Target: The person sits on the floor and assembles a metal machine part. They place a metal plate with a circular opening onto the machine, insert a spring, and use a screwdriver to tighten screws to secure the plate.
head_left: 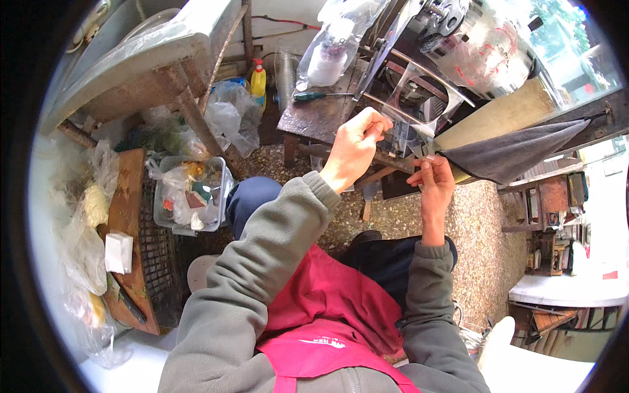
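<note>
My left hand (354, 145) is closed in a pinch at the lower edge of a metal machine, and what lies in its fingertips, if anything, is too small to make out. Lower and to the right, my right hand (434, 187) also has thumb and fingers pressed together, near a narrow bar; its contents cannot be made out. Just above and between the hands sits a shiny metal plate (429, 128) with a large round opening, part of the machine. A grey cloth (514, 152) hangs beside my right hand. A screwdriver (311, 95) with a dark green handle lies left of the plate.
The screwdriver rests on a worn dark board (308, 121), beside a plastic-wrapped white container (327, 64). A yellow spray bottle (258, 84) and plastic bags (232, 118) stand farther left. A clear bin (223, 213) of rubbish is by my left knee. A wooden-handled tool (367, 208) is below the machine.
</note>
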Available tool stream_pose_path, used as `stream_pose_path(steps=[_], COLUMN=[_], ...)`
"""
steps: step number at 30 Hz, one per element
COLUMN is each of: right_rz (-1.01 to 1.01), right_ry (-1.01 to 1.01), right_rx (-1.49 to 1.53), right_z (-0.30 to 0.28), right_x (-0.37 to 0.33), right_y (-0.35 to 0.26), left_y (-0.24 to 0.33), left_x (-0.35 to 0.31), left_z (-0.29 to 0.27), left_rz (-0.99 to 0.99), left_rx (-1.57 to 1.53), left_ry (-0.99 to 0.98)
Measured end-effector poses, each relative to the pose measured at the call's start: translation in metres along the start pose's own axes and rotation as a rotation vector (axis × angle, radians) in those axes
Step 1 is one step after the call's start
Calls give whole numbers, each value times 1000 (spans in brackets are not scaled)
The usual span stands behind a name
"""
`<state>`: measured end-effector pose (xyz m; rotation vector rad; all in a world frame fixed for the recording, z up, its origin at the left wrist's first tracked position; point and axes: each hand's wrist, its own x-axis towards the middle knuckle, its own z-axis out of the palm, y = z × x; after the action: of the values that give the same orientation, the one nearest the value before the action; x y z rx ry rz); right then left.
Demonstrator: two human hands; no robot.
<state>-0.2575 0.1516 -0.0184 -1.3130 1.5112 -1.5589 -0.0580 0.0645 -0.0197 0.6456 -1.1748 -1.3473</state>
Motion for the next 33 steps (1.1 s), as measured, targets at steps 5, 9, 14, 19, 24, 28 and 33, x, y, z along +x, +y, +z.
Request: stream_pose_path(steps=[5, 9, 14, 19, 24, 28, 33], right_rz=[-479, -711, -322, -740, -1042, -928, -665], right_ry=[336, 348, -23, 72, 165, 104, -60], right_rx=[-402, -406, -231, -584, -845, -887, -815], right_z=[-17, -34, -6, -13, -6, -6, -16], right_x=[22, 86, 170, 153, 98, 71, 42], right_y=[-102, -233, -258, -218, -176, -139, -123], left_y=[6, 5, 5, 7, 7, 5, 6], left_x=[2, 3, 5, 10, 25, 25, 17], left_z=[-4, -4, -4, -5, -3, -3, -7], left_rz=[-62, -49, -52, -48, 39, 99, 47], left_rx=[-17, -28, -41, -24, -35, 109, 109], left_ry=[-50, -71, -78, -41, -16, 50, -24])
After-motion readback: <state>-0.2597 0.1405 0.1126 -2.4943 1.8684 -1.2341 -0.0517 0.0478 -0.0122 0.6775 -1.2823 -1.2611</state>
